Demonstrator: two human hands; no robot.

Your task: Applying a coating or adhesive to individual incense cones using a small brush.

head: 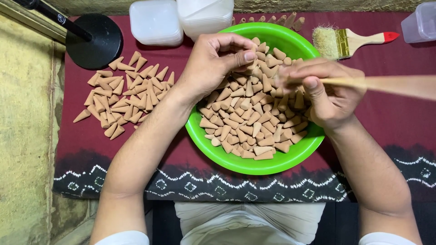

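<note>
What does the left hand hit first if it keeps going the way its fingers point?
Probably the right hand: the left hand has its fingers aimed across the round green plastic bowl of tan clay-coloured cones toward it. Depth is unclear.

Setting: small handcraft workplace, likely home-based. Evidence: surface covered with maroon batik cloth (399, 131); green bowl (200, 136) at centre heaped with tan clay-like cones (250, 122); second loose pile of cones (122, 95) at left; paintbrush (349, 41) upper right; stacked translucent plastic containers (181, 20) along top edge; black round stand base (95, 43) upper left.
</note>
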